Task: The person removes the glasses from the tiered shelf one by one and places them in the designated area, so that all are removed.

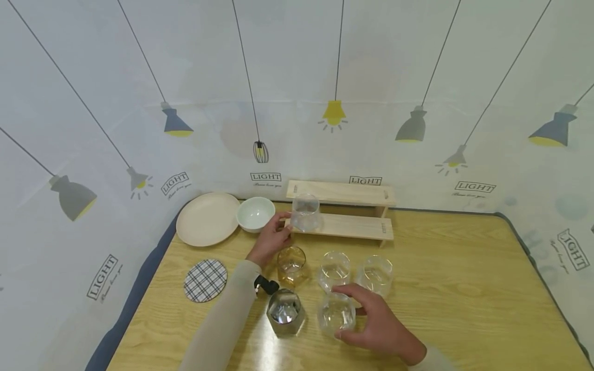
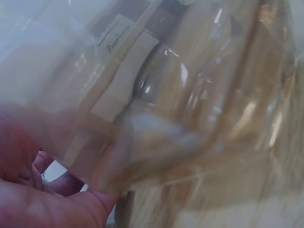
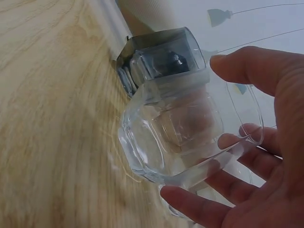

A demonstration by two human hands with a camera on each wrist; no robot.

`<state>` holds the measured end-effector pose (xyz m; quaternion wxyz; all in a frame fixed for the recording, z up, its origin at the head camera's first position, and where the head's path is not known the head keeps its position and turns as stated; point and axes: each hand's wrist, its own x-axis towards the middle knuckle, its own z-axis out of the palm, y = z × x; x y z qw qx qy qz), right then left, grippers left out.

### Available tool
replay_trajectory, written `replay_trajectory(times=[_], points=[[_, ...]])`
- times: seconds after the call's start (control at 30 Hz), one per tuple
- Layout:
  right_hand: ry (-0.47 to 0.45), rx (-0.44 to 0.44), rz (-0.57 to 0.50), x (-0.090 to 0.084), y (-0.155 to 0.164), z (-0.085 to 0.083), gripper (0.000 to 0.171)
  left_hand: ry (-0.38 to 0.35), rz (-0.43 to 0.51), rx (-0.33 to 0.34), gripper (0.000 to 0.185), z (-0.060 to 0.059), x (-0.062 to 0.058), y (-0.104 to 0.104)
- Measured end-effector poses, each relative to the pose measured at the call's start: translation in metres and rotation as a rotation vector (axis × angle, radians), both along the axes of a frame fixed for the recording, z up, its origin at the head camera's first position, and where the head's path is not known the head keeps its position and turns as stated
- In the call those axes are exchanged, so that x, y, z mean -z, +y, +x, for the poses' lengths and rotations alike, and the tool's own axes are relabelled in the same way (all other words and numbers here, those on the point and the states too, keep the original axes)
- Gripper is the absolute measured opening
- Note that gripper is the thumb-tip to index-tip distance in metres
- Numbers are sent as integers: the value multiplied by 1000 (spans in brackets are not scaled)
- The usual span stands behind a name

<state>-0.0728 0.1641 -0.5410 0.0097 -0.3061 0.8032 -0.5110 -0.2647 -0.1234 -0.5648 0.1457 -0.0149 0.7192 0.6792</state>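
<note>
My right hand [image 1: 378, 322] curves its thumb and fingers around a clear faceted glass [image 3: 156, 137] on the table. In the right wrist view its thumb lies at the glass's upper side, contact unclear, and several fingers show below and through the wall. My left hand [image 1: 274, 237] reaches to the left end of the low wooden shelf [image 1: 352, 225], beside a clear glass [image 1: 306, 214] standing there. Whether its bent fingers touch that glass or the shelf I cannot tell. An amber-tinted glass [image 2: 190, 104] largely fills the left wrist view, partly covering the hand.
Two clear glasses [image 1: 335, 270] [image 1: 376, 275] and a smoky grey glass [image 1: 285, 312] stand near the amber one. A higher wooden shelf [image 1: 343, 191] is behind. Leftward are a pale green bowl [image 1: 256, 214], a cream plate [image 1: 207, 219] and a checked coaster [image 1: 205, 281]. Printed fabric walls bound the table.
</note>
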Motion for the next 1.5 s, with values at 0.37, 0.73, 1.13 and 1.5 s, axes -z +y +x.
replay_trajectory(times=[0.37,0.73,1.13,1.5], points=[[-23,1,24,7,0,-1,84,5,-1,3,37,-1,3,-1],[7,-24,75,8,2,-4,84,14,12,3,37,-2,3,-1],[100,21,144,-11,6,-7,79,25,37,9,37,-4,5,1],[143,50,50,-42,6,-20,57,16,27,-2,37,-3,5,0]])
